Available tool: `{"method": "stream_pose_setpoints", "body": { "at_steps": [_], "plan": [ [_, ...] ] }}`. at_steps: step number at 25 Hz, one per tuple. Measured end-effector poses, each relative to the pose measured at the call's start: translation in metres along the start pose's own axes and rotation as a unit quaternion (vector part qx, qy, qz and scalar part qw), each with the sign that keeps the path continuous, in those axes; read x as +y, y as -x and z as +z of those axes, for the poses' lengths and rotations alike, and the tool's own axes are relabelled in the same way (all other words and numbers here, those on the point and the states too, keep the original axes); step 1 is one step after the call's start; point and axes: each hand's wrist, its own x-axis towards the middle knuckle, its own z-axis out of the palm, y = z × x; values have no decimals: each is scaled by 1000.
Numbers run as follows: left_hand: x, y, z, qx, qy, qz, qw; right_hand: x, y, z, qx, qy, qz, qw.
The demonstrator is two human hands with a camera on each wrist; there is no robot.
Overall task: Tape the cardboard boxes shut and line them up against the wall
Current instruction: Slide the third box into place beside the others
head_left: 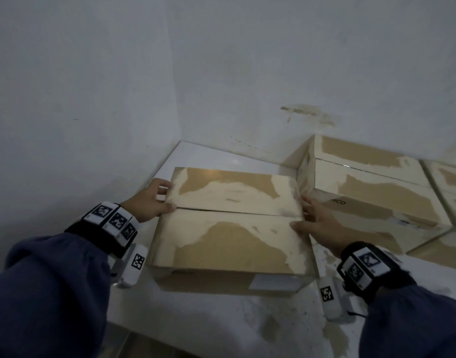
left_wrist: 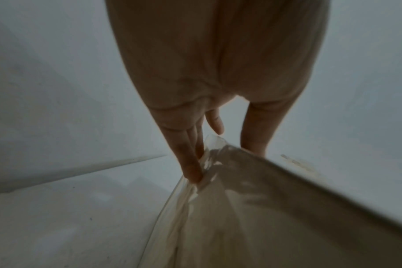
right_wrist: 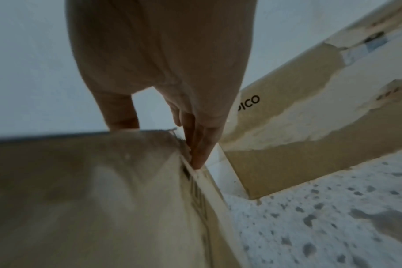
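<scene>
A worn cardboard box [head_left: 229,228] with its two top flaps closed along a middle seam sits in front of me near the room's corner. My left hand [head_left: 165,197] is at its left end, thumb on top at the seam. In the left wrist view its straight fingers [left_wrist: 190,163] press down the box's side [left_wrist: 264,208], where clear tape wrinkles. My right hand [head_left: 309,215] is at the right end, thumb on top. The right wrist view shows its straight fingers [right_wrist: 200,145] flat against that side of the box [right_wrist: 80,190]. I cannot tell whether the box rests on the floor.
A second closed box [head_left: 371,192], printed "PICO" [right_wrist: 248,101], stands against the back wall [head_left: 273,73] just right of my right hand. A third box [head_left: 449,182] follows it. A side wall [head_left: 79,112] is on the left. The floor [head_left: 221,319] is white and stained.
</scene>
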Motion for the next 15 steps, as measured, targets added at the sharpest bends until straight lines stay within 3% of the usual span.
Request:
{"method": "stream_pose_setpoints", "body": {
  "at_steps": [3, 6, 11, 13, 15],
  "plan": [
    [6, 0, -3, 8, -124, 26, 992, -10, -9, 6, 41, 139, -6, 989],
    [19, 15, 7, 8, -334, 55, 941, -21, -4, 13, 65, 384, -58, 919],
    [44, 48, 70, -78, -432, 129, 889, -55, 9, 86, -104, 539, -165, 819],
    [37, 43, 80, -78, -483, 142, 861, -53, 5, 108, -124, 566, -182, 794],
    [25, 36, 78, -72, -514, 154, 841, -41, -1, 111, -125, 575, -183, 787]
  ]
}}
